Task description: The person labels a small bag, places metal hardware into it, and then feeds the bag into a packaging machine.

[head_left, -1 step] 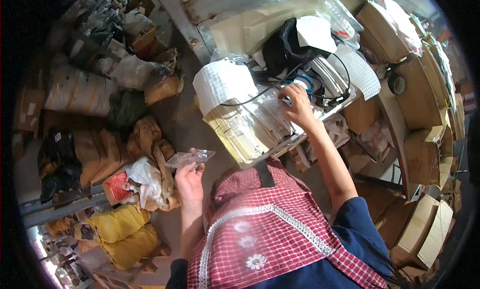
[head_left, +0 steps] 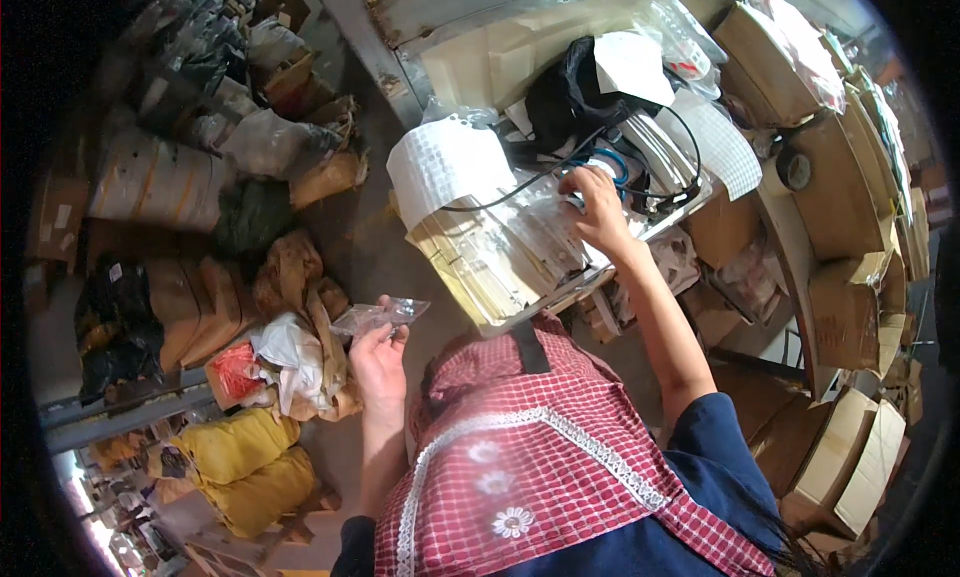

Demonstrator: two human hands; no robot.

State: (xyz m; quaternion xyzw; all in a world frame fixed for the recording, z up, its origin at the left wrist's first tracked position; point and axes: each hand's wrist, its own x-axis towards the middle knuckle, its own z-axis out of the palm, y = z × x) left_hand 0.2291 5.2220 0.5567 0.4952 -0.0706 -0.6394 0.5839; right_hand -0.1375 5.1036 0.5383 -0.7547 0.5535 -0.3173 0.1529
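Holds a clear plastic bag (head_left: 405, 312) in the left hand (head_left: 378, 365), with the palm turned up and the fingers half curled about its near edge — a light grip, by the look of it. Reaches with the right hand (head_left: 600, 209) over the bench (head_left: 560, 296), with bent fingers angled down at the clear packets (head_left: 500, 252). Cannot say for sure if pinching one there or only touching; hides the fingertips in part.

Hinges on the gap between the two hands: has the bag low and to the left, above the floor (head_left: 357, 232), near the bench's near left corner but apart from it, and has the right hand well apart, up to the right and farther from the body. Runs roughly crosswise along the bag's long axis, slightly raised at the right end, so points toward the bench. Puts the bag against the left fingers, plainly nearer that hand than the right. Sets the packets the other way about — under and beside the right hand, in a row stretching down to the left.

Farther out, shows a blue loop (head_left: 625, 167) and a black cable (head_left: 696, 157) just beyond the right fingers, then a black bag (head_left: 568, 97). Has a white dotted sheet (head_left: 440, 167) over the packets' far left end, and cardboard boxes (head_left: 845, 192) off to the right.
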